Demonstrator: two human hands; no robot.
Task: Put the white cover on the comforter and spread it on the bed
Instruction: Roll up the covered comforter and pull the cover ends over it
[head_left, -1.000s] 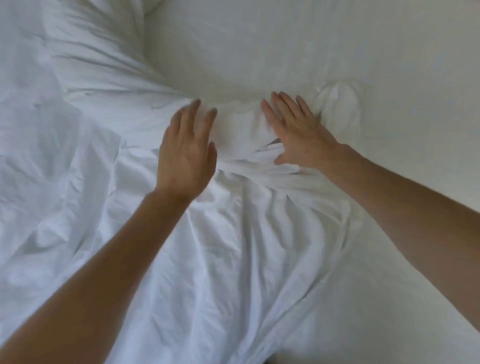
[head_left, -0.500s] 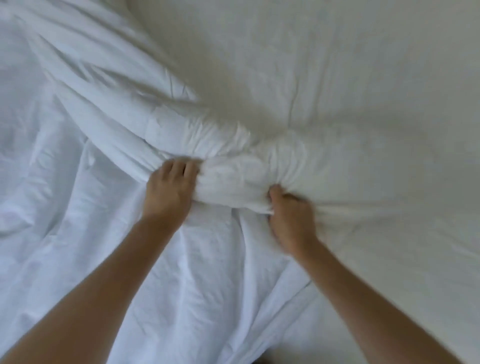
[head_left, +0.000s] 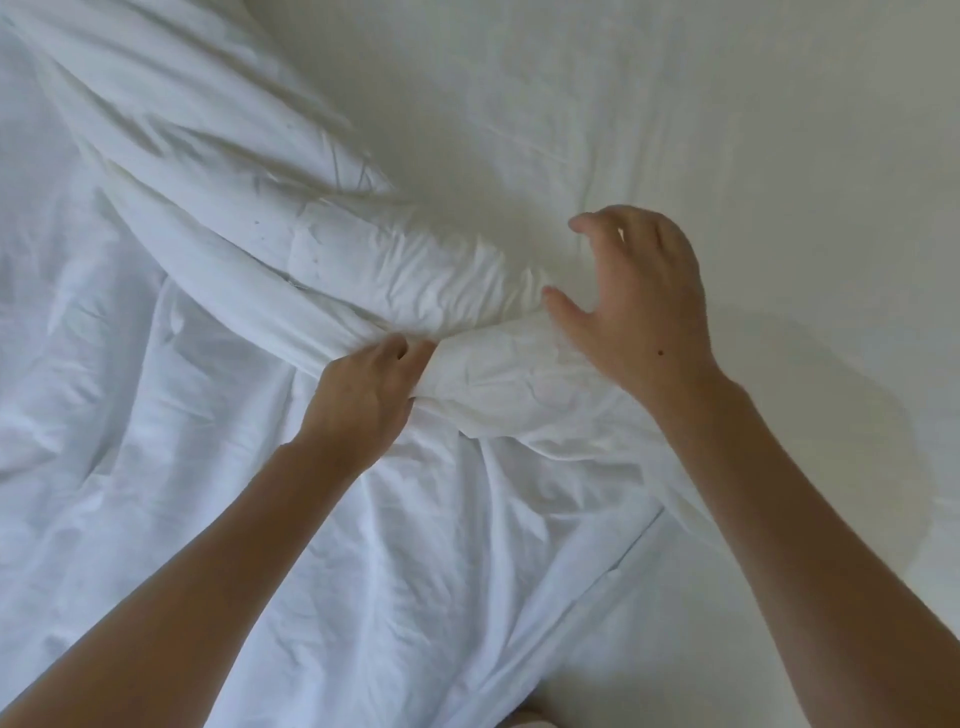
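The person is leaning over the bed (head_left: 675, 104), both bare forearms reaching away from them. The left hand (head_left: 363, 395) is gripping a bunched roll of the comforter (head_left: 415, 270), its fingers curling into the fabric where the roll is lying across the middle of the bed. The right hand (head_left: 639, 301) is hovering just right of that grip, its fingers loosely spread and bent, holding nothing; its thumb is sitting close to the roll, though I cannot tell if it is touching. The white cover (head_left: 260, 519) is lying wrinkled on the near left, running under the left forearm, with the comforter's roll trailing off to the far left.
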